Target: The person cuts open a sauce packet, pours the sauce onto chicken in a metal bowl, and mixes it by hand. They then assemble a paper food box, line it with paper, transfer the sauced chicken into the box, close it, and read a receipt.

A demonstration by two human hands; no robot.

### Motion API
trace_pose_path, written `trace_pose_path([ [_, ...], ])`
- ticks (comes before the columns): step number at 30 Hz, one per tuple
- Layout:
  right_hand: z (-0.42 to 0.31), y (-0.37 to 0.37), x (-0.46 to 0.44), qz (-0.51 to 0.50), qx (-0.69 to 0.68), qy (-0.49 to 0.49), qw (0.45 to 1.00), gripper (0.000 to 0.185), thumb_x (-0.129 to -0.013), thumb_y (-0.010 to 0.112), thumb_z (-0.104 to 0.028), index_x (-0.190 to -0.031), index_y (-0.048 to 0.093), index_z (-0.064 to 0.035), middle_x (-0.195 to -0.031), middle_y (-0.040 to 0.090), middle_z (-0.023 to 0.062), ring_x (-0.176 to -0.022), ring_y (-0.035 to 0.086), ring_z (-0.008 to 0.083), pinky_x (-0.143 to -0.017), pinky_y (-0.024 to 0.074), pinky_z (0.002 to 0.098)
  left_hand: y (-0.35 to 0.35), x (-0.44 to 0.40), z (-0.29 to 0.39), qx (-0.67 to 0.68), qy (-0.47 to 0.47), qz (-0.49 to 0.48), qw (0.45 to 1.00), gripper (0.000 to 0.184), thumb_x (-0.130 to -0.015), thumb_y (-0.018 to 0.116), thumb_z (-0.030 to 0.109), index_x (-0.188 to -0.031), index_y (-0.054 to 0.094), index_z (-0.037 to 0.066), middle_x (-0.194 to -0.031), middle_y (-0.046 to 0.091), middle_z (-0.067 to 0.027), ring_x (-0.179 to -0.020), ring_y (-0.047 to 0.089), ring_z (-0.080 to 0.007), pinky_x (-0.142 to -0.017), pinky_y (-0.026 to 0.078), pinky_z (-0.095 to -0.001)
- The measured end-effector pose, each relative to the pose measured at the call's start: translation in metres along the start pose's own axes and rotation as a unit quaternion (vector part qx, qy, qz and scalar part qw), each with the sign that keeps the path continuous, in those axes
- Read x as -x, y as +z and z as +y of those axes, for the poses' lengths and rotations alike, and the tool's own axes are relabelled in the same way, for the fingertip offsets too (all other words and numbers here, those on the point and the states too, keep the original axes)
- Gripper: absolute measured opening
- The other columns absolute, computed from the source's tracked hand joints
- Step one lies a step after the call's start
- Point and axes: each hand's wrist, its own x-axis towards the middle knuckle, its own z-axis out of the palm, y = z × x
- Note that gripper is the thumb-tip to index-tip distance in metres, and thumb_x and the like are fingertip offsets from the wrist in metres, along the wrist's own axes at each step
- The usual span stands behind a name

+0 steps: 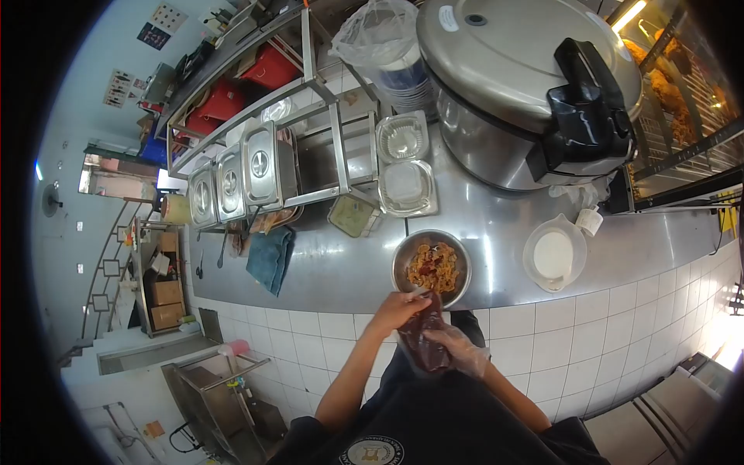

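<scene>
Bag (424, 339), long axis and tip toward bowl (398, 268)

pale blue wall (128, 54) with posters (118, 87), white square tiles (511, 356), long steel counter (341, 267), lit display case (674, 155)

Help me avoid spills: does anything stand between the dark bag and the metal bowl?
Nothing visible does: the dark bag, held by left hand and right hand, seems to reach over the near edge of the metal bowl.

A lidded steel cooker (496, 147) stands beside a lit display case (686, 148).
</scene>
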Motion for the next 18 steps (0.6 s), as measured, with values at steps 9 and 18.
trace_pose_path([
  [9,0.005,-0.001,-0.017,-0.001,0.043,0.024,0.999,0.049,-0.093,0.071,-0.026,-0.132,0.052,-0.0043,-0.112,0.067,0.0060,-0.095,0.068,0.0144,-0.079,0.0586,0.0290,-0.013,0.008,-0.013,0.048,-0.019,0.021,0.998,0.038,-0.089,0.074,0.033,-0.102,0.073,-0.003,-0.082,0.069,-0.0046,-0.076,0.064,-0.0135,-0.071,0.050,-0.0268],
  [18,0.015,0.006,-0.018,0.032,0.004,-0.014,0.999,0.050,-0.092,0.071,-0.023,-0.134,0.051,-0.0043,-0.116,0.066,0.0067,-0.099,0.068,0.0153,-0.081,0.0581,0.0303,-0.008,0.003,-0.006,0.027,0.026,-0.012,0.999,0.041,-0.091,0.072,0.032,-0.113,0.071,-0.003,-0.083,0.069,-0.0030,-0.073,0.060,-0.0092,-0.065,0.047,-0.0257],
])
